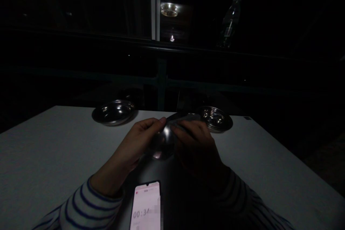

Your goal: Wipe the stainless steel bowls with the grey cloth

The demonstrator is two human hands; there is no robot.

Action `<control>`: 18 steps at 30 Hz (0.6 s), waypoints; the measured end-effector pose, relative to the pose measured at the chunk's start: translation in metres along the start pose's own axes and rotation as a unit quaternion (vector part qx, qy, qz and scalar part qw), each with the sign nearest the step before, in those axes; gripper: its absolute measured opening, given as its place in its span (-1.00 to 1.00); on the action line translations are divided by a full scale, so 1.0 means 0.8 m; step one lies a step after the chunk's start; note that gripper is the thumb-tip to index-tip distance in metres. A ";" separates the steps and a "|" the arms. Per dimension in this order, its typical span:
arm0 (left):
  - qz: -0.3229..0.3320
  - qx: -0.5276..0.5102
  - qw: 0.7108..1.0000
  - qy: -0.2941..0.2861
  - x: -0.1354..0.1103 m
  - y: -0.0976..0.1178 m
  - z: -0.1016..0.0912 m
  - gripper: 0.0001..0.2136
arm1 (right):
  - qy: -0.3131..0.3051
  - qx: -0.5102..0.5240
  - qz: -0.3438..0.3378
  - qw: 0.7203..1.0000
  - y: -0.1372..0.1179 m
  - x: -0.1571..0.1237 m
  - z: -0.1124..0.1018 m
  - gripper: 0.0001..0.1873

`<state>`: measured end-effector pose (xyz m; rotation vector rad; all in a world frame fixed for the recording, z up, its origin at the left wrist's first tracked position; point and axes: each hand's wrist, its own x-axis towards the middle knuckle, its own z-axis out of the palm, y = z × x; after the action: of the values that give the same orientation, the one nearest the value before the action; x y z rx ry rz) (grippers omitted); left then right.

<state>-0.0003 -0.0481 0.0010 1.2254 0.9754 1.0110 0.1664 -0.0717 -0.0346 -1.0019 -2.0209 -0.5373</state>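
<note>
A shiny metal bowl point(162, 145) is tilted up in front of me, its rounded side towards the camera. My left hand point(137, 138) grips it from the left, with the thumb on the upper rim. On the other side, my right hand point(198, 142) is closed on a thin greyish cloth point(190, 117), pressed against the bowl's upper right edge. Deep shadow covers the right hand's lower fingers. A lit phone point(147, 203) lies on the table just below the bowl and shows a timer.
One metal dish point(113, 113) stands at the back left of the white table point(67, 143), another metal dish point(217, 119) at the back right. Behind the table is a dark window with a pale upright frame point(155, 5). A plastic bottle point(230, 21) shows at the upper right.
</note>
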 end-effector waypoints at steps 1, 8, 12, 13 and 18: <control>0.001 -0.002 1.000 -0.008 0.000 0.000 -0.001 -0.78 | -0.006 -0.001 -0.023 1.000 -0.001 0.000 -0.001 -0.67; -0.025 -0.026 0.999 0.029 -0.002 0.004 0.003 -0.78 | 0.020 0.014 0.092 0.995 0.009 0.002 -0.003 -0.70; -0.016 -0.017 1.000 0.013 -0.002 0.004 0.002 -0.81 | -0.012 0.013 0.001 1.000 0.001 0.001 -0.005 -0.68; -0.014 -0.011 1.000 0.008 -0.002 0.004 0.001 -0.81 | -0.015 0.011 -0.020 1.000 0.000 0.000 -0.005 -0.66; 0.006 0.023 0.999 -0.021 -0.002 0.004 -0.004 -0.81 | 0.018 0.015 0.066 0.998 0.008 0.003 -0.004 -0.72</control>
<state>-0.0041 -0.0485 0.0041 1.2876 0.9632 0.9732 0.1722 -0.0694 -0.0307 -1.0918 -1.9096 -0.4494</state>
